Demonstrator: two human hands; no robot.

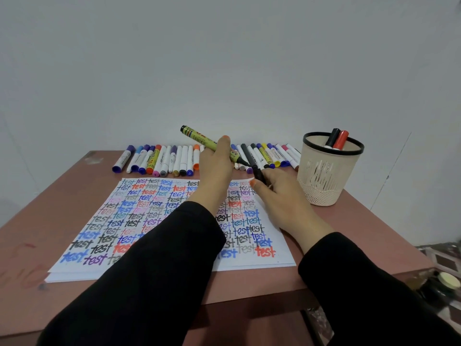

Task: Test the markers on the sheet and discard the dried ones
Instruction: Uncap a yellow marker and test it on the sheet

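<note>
Head: pinkish-brown table (62, 196) against plain white wall (224, 58), sheet (129, 211) centred.

Matt white paper sheet (279, 260) on a pinkish-brown counter (361, 221) whose smooth, dull face is scuffed pale at the far left corner. Markers (174, 158) along the far edge have smooth plastic barrels with a slight sheen; the olive marker (199, 137) in the left hand (215, 168) bears a printed label, and the right hand (282, 198) pinches a dark plastic piece (258, 174). At right, a cream plastic holder (326, 171) with slotted and mesh walls and a glossy black rim; sleeves (154, 270) of matt black cloth.
</note>
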